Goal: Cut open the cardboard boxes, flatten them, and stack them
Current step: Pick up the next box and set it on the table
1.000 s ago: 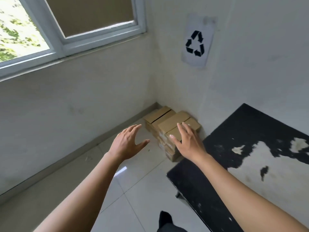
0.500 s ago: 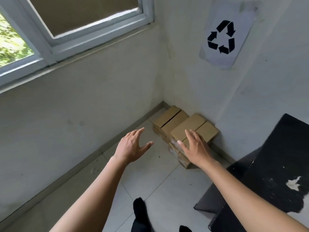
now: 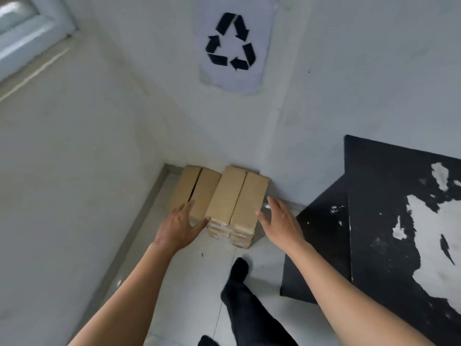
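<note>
Brown cardboard boxes sit on the floor in the room's corner, in two piles. The right pile (image 3: pixel 237 198) is taller, stacked several high, with pale tape on its near end. The left box (image 3: pixel 193 188) is lower and shows a dark slit between its top flaps. My left hand (image 3: pixel 180 226) is spread, fingers straight, at the left side of the taller pile, partly over the left box. My right hand (image 3: pixel 280 219) is spread just right of the same pile. Neither hand holds anything; whether they touch the cardboard is unclear.
A black table (image 3: pixel 399 221) with worn white patches stands at right, close to the boxes. A paper recycling sign (image 3: pixel 233 43) hangs on the wall above. My dark-clad leg and foot (image 3: pixel 239 283) step on the pale tiled floor (image 3: pixel 199 283). A window frame (image 3: pixel 27 33) shows upper left.
I have moved closer to the corner. Both hands have dropped and spread apart, now flanking the taller pile; the right hand moved from over its top to its right side.
</note>
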